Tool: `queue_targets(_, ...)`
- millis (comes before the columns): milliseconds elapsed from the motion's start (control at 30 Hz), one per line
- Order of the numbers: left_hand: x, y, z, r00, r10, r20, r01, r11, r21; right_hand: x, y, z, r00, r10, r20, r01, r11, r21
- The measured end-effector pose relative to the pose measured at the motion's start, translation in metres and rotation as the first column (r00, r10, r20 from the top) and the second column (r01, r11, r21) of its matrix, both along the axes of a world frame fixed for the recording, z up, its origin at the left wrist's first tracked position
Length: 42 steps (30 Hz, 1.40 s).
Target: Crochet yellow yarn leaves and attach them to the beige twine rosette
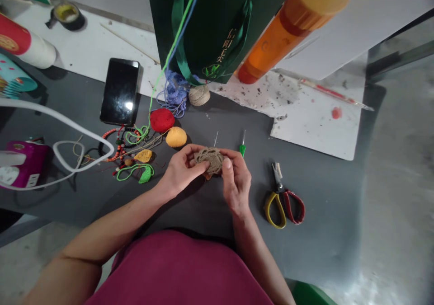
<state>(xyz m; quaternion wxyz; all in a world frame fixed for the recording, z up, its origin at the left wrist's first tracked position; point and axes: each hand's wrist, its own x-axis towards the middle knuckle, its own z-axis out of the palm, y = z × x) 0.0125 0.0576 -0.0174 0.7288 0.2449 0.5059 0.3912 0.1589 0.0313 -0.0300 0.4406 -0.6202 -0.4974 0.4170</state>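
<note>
Both my hands hold a round crocheted piece of tan jute twine (pixel 210 160) in front of my chest. My left hand (pixel 181 169) pinches its left side, and my right hand (pixel 235 180) grips its right side, with the thumb on top. Just above my right hand lies a green-handled crochet hook (pixel 242 147), and a thin metal needle (pixel 216 138) stands out near the piece's top edge. A ball of the same twine (pixel 199 95) rests farther away, with no visible link to the piece.
Red-handled and yellow-handled scissors (pixel 283 203) lie to the right. To the left are a red yarn ball (pixel 162 120), an orange yarn ball (pixel 176 137), beads (pixel 117 144), and a phone (pixel 120 91). A green bag (pixel 217 25) and an orange bottle (pixel 288 34) stand beyond.
</note>
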Motion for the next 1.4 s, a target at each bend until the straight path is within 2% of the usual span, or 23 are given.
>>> queue_targets(167, -0.005, 0.002, 0.005, 0.993, -0.096, 0.071, 0.102, 0.991, -0.089, 0.003, 0.001, -0.006, 0.999, -0.035, 0.024, 0.035, 0.999, 0.012)
queue_targets(233, -0.006, 0.002, 0.005, 0.994, -0.08, 0.075, 0.088, 0.991, -0.098, 0.004, 0.002, -0.007, 0.999, -0.044, 0.003, 0.044, 0.999, 0.008)
queue_targets(367, -0.006, 0.001, 0.002, 0.991, -0.083, 0.107, 0.091, 0.994, -0.066, 0.004, 0.003, -0.007, 0.999, -0.051, -0.018, 0.052, 0.998, 0.027)
queue_targets(433, -0.006, -0.001, 0.001, 0.988, -0.113, 0.108, 0.116, 0.993, -0.03, 0.004, 0.003, -0.005, 0.998, -0.065, 0.016, 0.063, 0.993, 0.103)
queue_targets(500, -0.006, -0.002, -0.001, 0.986, -0.125, 0.11, 0.126, 0.992, -0.002, 0.005, 0.003, -0.004, 0.994, -0.082, 0.067, 0.061, 0.96, 0.272)
queue_targets(567, -0.007, -0.002, -0.003, 0.979, -0.11, 0.171, 0.11, 0.994, 0.011, 0.007, 0.003, -0.002, 0.988, -0.095, 0.122, 0.027, 0.883, 0.468)
queue_targets(633, -0.009, -0.001, -0.005, 0.968, -0.08, 0.24, 0.079, 0.997, 0.015, 0.011, 0.003, -0.002, 0.976, -0.111, 0.186, -0.022, 0.804, 0.594)
queue_targets(733, -0.012, 0.0, -0.008, 0.962, -0.049, 0.269, 0.049, 0.999, 0.004, 0.015, 0.002, -0.003, 0.945, -0.12, 0.303, -0.112, 0.753, 0.648)
queue_targets(833, -0.012, 0.002, -0.009, 0.952, -0.097, 0.292, 0.104, 0.995, -0.01, 0.017, 0.002, -0.003, 0.912, -0.057, 0.405, -0.236, 0.736, 0.634)
queue_targets(900, -0.011, 0.003, -0.008, 0.953, -0.104, 0.285, 0.112, 0.994, -0.012, 0.016, 0.002, -0.003, 0.896, 0.013, 0.444, -0.302, 0.751, 0.588)
queue_targets(933, -0.01, 0.003, -0.008, 0.957, -0.092, 0.275, 0.099, 0.995, -0.012, 0.015, 0.002, -0.003, 0.899, 0.034, 0.436, -0.298, 0.777, 0.554)
queue_targets(1033, -0.008, 0.003, -0.009, 0.967, -0.055, 0.25, 0.059, 0.998, -0.009, 0.013, 0.0, -0.006, 0.96, -0.021, 0.279, -0.108, 0.892, 0.438)
queue_targets(1100, -0.007, 0.003, -0.009, 0.968, -0.059, 0.242, 0.061, 0.998, -0.002, 0.01, -0.001, -0.011, 0.984, -0.066, 0.165, 0.009, 0.946, 0.325)
queue_targets(1133, -0.006, 0.002, -0.009, 0.969, -0.063, 0.238, 0.064, 0.998, 0.004, 0.009, -0.001, -0.013, 0.989, -0.064, 0.135, 0.026, 0.963, 0.268)
queue_targets(1233, -0.006, 0.002, -0.008, 0.973, -0.07, 0.221, 0.068, 0.998, 0.015, 0.007, 0.0, -0.018, 0.992, -0.051, 0.116, 0.031, 0.984, 0.175)
queue_targets(1400, -0.007, 0.002, -0.004, 0.983, -0.094, 0.159, 0.097, 0.995, -0.008, 0.005, 0.001, -0.014, 0.994, -0.09, 0.056, 0.082, 0.987, 0.142)
